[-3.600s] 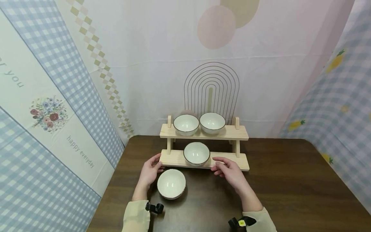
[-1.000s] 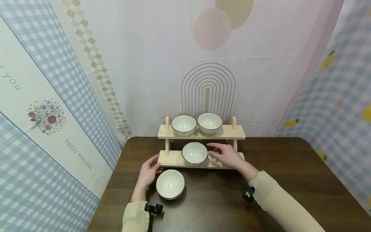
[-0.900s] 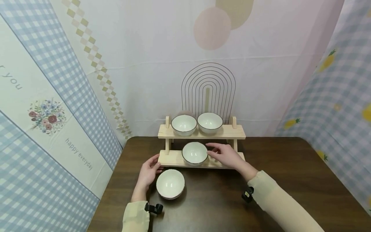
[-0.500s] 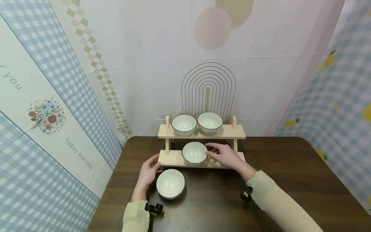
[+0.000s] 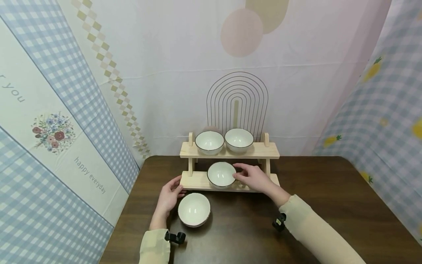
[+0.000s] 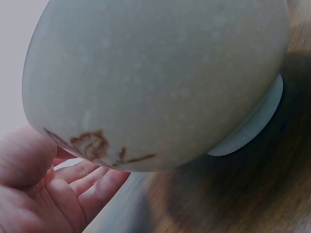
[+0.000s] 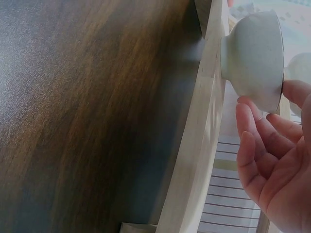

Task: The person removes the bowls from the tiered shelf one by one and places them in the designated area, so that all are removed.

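Note:
A white bowl with a dark rim (image 5: 221,174) sits upright on the lower tier of a two-tier wooden rack (image 5: 194,180). At that bowl's right side is my right hand (image 5: 254,178), thumb at the rim and fingers against the outer wall; the right wrist view shows the hand (image 7: 279,165) under the bowl's side (image 7: 255,58). My left hand (image 5: 169,196) grips the left end of the lower tier. Beside it on the table stands another white bowl (image 5: 193,209), whose speckled side with a brown pattern (image 6: 160,87) hides part of the left hand (image 6: 63,194).
Two more dark-rimmed bowls, a left one (image 5: 209,142) and a right one (image 5: 239,139), stand side by side on the upper tier. The rack is near the back of a dark wooden table (image 5: 316,205). Patterned cloth (image 5: 178,91) hangs behind it.
My right hand has gone from the lower tier's front edge up to the bowl, then crept left against its rim. The left hand stays put. The head view has shifted slightly.

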The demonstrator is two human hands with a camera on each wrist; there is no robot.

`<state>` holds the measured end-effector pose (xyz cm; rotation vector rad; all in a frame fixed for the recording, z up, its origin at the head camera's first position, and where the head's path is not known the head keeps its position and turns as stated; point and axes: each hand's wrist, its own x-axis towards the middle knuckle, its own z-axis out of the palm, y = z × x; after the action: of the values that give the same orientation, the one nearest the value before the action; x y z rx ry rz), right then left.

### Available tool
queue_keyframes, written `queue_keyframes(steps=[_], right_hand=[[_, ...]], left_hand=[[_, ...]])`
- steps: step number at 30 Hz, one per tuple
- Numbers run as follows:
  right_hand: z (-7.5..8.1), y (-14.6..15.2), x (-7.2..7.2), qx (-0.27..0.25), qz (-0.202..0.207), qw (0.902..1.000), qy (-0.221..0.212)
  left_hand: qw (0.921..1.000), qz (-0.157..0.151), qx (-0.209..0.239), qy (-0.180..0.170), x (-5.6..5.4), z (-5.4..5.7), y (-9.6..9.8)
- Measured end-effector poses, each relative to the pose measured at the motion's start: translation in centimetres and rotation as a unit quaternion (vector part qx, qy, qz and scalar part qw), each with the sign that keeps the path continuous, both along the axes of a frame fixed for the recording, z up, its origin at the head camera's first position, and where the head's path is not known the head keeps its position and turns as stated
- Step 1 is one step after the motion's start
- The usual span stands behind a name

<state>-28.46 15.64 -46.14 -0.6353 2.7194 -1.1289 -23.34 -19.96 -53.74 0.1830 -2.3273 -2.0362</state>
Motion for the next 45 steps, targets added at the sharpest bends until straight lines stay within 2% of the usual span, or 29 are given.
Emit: queue_keyframes(steps=[11, 22, 30, 45], right_hand=[[-0.2, -0.4, 0.3, -0.01, -0.01, 0.9995, -0.029], [-0.1, -0.6, 0.6, -0.043, -0.001, 0.9983, -0.041], [-0.1, -0.7, 0.6, -0.055, 0.002, 0.9968, -0.058], [-0.6, -0.3, -0.4, -0.074, 0.01, 0.9943, -0.077]], left_hand=[[1.0, -0.004, 0.002, 0.001, 0.1, 0.0, 0.0], [0.9999, -0.011, 0.002, 0.008, 0.2, 0.0, -0.1], [1.0, -0.008, 0.003, 0.0, 0.0, -0.1, 0.0], [0.9998, 0.0, -0.001, 0.018, -0.2, -0.1, 0.4]])
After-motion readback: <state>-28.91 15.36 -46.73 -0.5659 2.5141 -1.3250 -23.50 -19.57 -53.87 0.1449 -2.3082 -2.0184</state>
